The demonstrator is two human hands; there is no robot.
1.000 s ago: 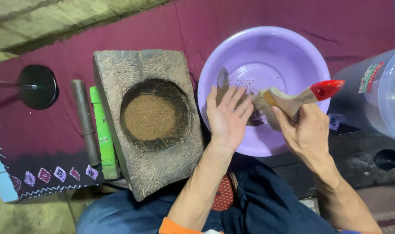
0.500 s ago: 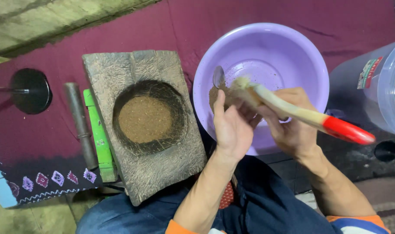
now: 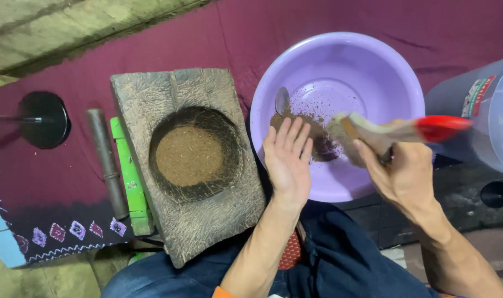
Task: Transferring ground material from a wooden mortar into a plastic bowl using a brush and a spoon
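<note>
— What could go wrong here?

— The right hand [image 3: 398, 171] grips a red-handled brush [image 3: 389, 132] over the purple basin [image 3: 373, 60]; a hard flick could scatter the brown powder [image 3: 312, 138] onto the maroon cloth [image 3: 152, 49]. The left hand [image 3: 287, 160] is open, flat at the basin's near rim.

— Anything unclear?

— The bristles are blurred, and the spoon [image 3: 282, 100] is half buried.

Glossy plastic basin [image 3: 373, 60], rough-hewn wooden block [image 3: 207, 232], matt maroon cloth [image 3: 295, 22], shiny metal spoon [image 3: 282, 100]
</note>
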